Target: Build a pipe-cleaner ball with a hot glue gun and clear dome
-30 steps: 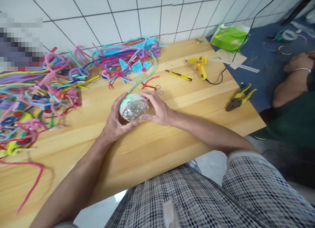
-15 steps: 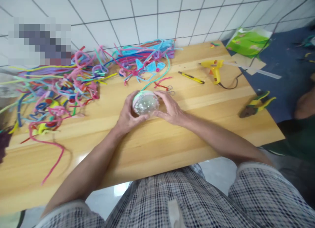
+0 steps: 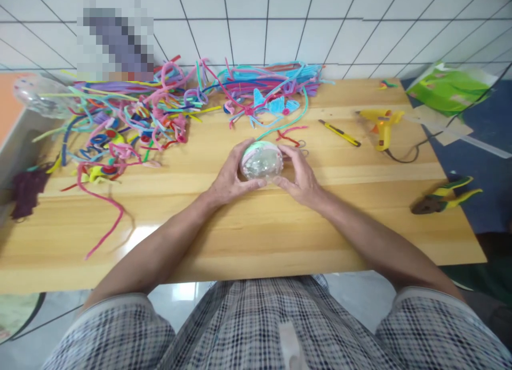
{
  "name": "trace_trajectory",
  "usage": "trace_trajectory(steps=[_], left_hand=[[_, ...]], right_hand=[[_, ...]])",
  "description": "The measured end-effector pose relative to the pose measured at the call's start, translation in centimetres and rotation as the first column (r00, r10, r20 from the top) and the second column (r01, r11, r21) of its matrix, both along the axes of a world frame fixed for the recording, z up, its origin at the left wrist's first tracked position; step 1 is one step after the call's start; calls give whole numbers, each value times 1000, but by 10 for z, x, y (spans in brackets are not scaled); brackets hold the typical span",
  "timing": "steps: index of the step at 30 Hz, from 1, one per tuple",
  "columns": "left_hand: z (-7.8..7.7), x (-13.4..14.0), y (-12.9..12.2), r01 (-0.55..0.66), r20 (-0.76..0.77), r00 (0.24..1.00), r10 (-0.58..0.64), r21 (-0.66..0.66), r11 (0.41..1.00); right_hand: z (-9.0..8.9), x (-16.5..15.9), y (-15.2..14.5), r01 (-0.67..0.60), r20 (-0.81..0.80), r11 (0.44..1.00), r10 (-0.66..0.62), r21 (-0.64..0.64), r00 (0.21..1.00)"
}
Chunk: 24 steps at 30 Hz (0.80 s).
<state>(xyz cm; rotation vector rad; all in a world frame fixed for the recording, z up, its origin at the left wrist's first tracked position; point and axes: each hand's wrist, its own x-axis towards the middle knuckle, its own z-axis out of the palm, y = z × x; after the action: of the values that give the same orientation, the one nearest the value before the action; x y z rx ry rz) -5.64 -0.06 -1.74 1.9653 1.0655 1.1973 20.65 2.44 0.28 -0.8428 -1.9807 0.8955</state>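
Between my two hands is a clear, shiny round ball (image 3: 262, 163) with a pale green and pink band along its upper edge. My left hand (image 3: 236, 175) curves round its left side, thumb along the near edge. On the opposite side my right hand (image 3: 298, 175) grips it in the same way, the two thumb tips close together. Just beyond the ball lie a pair of scissors (image 3: 303, 148), partly hidden by my right hand, and a short red pipe cleaner (image 3: 288, 135). A teal pipe cleaner (image 3: 298, 114) curls down towards the ball's top.
A tangled heap of coloured pipe cleaners (image 3: 136, 114) covers the back left of the wooden table (image 3: 240, 242). To the right lie a yellow utility knife (image 3: 340, 133), a yellow glue gun (image 3: 382, 127) with its cord, and pliers (image 3: 444, 196). A green package (image 3: 450, 87) sits at the back right corner.
The camera view has turned, so the table and things on it appear shifted to the right. Both hands keep their hold on the clear ball.
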Motion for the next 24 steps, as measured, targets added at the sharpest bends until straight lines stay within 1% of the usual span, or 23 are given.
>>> trace_trajectory(steps=[5,7,10,13,17,21,24], left_hand=[[6,1,-1,25,19,999,-25,24,999],[11,0,-3,34,12,999,-34,0,999],[20,-1,-5,7,22,1000,-6,-61,998],[24,-1,-6,-8,31,999,11,-104,995],[21,0,-5,36,66,997,-29,-109,993],[13,1,-4,62,100,993,-55,-63,996],[6,3,-4,88,84,993,-87,-8,996]], right_hand=[[-4,1,1,14,22,999,-15,50,1000],[-7,2,3,12,47,997,-16,82,999],[-11,3,6,0,78,991,-10,136,997],[-13,3,7,-5,76,986,-8,168,997],[-11,2,6,-1,79,986,-12,164,997],[-7,3,4,-17,96,995,8,94,995],[-5,2,2,-51,77,998,47,44,996]])
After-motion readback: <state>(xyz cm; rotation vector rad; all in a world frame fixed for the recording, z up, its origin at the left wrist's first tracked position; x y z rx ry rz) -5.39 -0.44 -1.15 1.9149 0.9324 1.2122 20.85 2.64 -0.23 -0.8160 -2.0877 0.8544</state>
